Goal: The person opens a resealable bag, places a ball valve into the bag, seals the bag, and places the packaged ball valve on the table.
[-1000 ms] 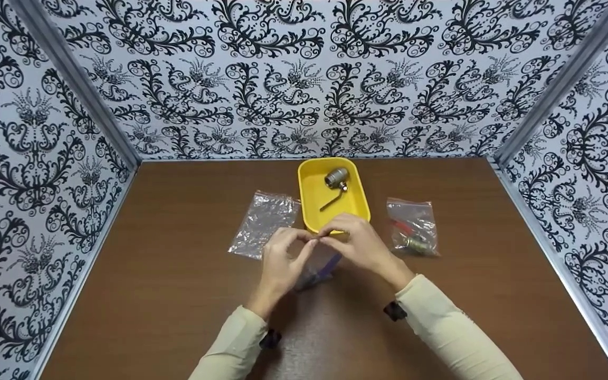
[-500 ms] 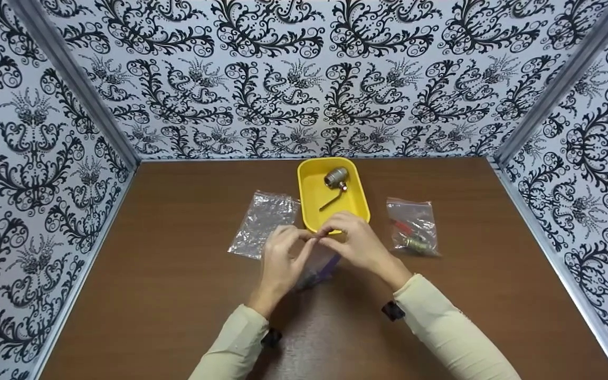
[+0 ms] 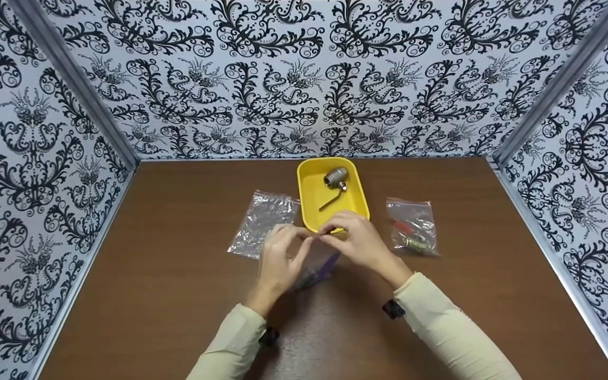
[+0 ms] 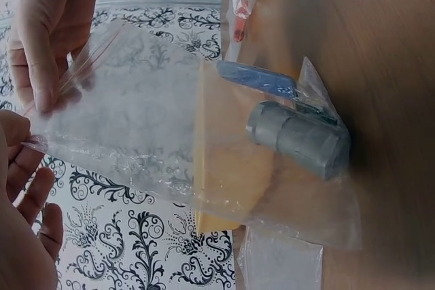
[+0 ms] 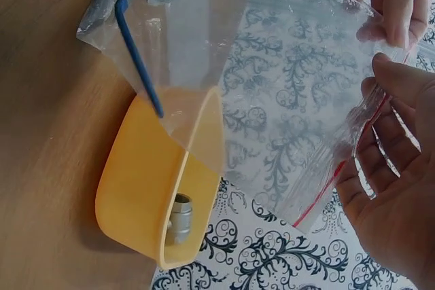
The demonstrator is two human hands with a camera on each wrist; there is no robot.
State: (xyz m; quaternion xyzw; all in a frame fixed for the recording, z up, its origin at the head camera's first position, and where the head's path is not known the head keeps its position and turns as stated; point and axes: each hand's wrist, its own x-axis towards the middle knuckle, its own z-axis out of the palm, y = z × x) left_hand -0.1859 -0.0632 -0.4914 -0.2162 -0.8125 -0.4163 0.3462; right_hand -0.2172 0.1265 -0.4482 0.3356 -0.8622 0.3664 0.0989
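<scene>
Between both hands hangs a transparent zip bag (image 4: 136, 117). A grey metal ball valve (image 4: 299, 139) with a blue lever (image 4: 258, 78) lies in its lower end. My left hand (image 3: 278, 258) pinches the bag's top edge between thumb and fingers. Close beside it, my right hand (image 3: 359, 240) pinches the same edge, the fingertips of both hands nearly meeting. A red seal strip (image 5: 319, 198) runs along that edge in the right wrist view. In the head view the hands partly hide the bag.
Behind the hands stands a yellow tray (image 3: 308, 211) holding a metal valve (image 3: 335, 178) with a thin lever. A flat transparent bag (image 3: 262, 221) lies left of it. To the right, another bag (image 3: 415, 211) contains a red piece and a brass-coloured fitting.
Both hands stay almost in place on the bag's edge, with only slight shifts of the left fingers. The tray and other bags have not moved.
</scene>
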